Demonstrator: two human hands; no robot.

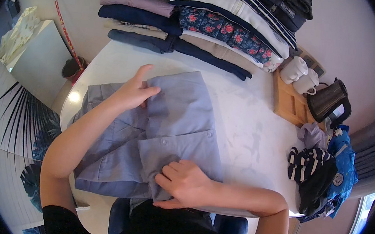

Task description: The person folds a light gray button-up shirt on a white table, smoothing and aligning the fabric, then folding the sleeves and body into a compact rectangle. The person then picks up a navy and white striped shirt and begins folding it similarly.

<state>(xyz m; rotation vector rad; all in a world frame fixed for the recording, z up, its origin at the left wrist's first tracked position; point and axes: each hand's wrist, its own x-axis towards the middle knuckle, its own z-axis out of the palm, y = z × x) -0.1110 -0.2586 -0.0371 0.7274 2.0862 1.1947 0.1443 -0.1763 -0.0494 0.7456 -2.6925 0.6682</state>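
Note:
A grey-blue buttoned garment (185, 106) lies partly folded on the white table (244, 133) before me. Two small buttons show on the cloth flap across its middle. My left hand (135, 91) is at the inner edge of the upper folded panel, with one finger raised and another digit over the cloth edge. Whether it pinches the fabric is unclear. Near the table's front edge, my right hand (185, 183) has its fingers curled into the garment's lower part, gripping the cloth, with the thumb low by the hem.
Stacks of folded clothes (217, 24) stand at the table's far side. To the right are a wooden tray (288, 100), white mugs (294, 70), a dark kettle (328, 101) and a heap of crumpled clothes (318, 175). A chair (119, 217) is at the front edge.

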